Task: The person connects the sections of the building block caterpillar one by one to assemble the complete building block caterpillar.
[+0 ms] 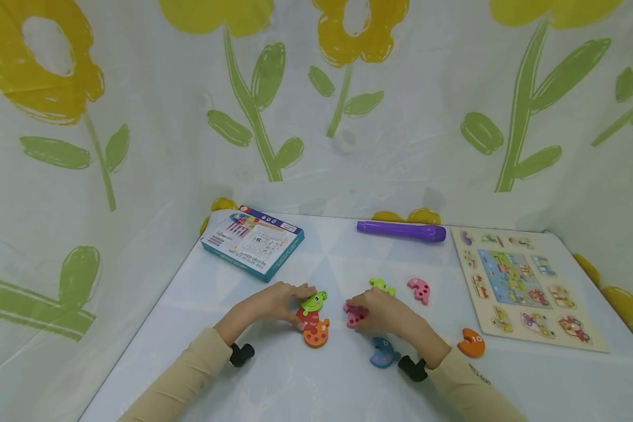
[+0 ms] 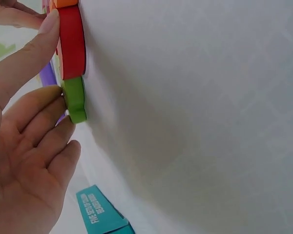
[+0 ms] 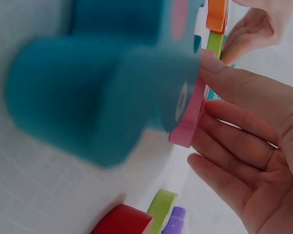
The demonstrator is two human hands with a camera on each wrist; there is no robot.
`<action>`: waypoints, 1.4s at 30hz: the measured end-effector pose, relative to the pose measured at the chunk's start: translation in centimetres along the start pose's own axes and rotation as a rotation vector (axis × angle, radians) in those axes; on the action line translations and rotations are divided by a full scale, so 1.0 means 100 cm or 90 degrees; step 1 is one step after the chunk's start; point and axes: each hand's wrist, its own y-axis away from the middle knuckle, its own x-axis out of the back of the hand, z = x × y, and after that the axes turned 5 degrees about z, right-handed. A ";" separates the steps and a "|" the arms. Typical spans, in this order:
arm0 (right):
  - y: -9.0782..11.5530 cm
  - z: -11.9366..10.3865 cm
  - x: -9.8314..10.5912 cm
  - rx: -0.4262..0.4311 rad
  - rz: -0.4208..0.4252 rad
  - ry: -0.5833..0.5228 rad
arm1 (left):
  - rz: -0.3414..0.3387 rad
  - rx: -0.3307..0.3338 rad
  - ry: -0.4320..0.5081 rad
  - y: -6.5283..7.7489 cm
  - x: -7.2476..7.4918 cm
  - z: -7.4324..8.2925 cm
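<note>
My left hand (image 1: 274,302) holds a row of joined wooden caterpillar puzzle pieces, the thumb on the red piece (image 2: 72,44) and fingertips at the green head piece (image 2: 75,100). Below the red piece, an orange dotted piece (image 1: 315,336) is attached. A short way to the right, my right hand (image 1: 392,313) pinches a pink dotted piece (image 1: 354,316) between thumb and fingers. Under that hand lies a blue dotted piece (image 1: 383,353), large and blurred in the right wrist view. A light green piece (image 1: 382,286) shows just beyond the right hand.
Another pink piece (image 1: 419,291) and an orange piece marked 10 (image 1: 472,343) lie to the right. A red piece (image 3: 122,222) shows low in the right wrist view. Farther back are a teal-edged box (image 1: 253,243), a purple toy microphone (image 1: 401,231) and a wooden picture board (image 1: 527,287).
</note>
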 end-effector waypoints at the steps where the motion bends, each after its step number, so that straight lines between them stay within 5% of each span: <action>1: 0.000 0.001 0.000 0.000 -0.003 -0.001 | -0.004 0.001 0.005 0.000 0.000 0.000; 15: -0.004 -0.001 0.001 0.065 -0.046 -0.051 | -0.034 -0.021 -0.013 -0.009 0.002 -0.004; 42: -0.015 -0.020 -0.004 0.121 -0.066 -0.031 | -0.041 -0.031 -0.007 -0.011 0.007 -0.001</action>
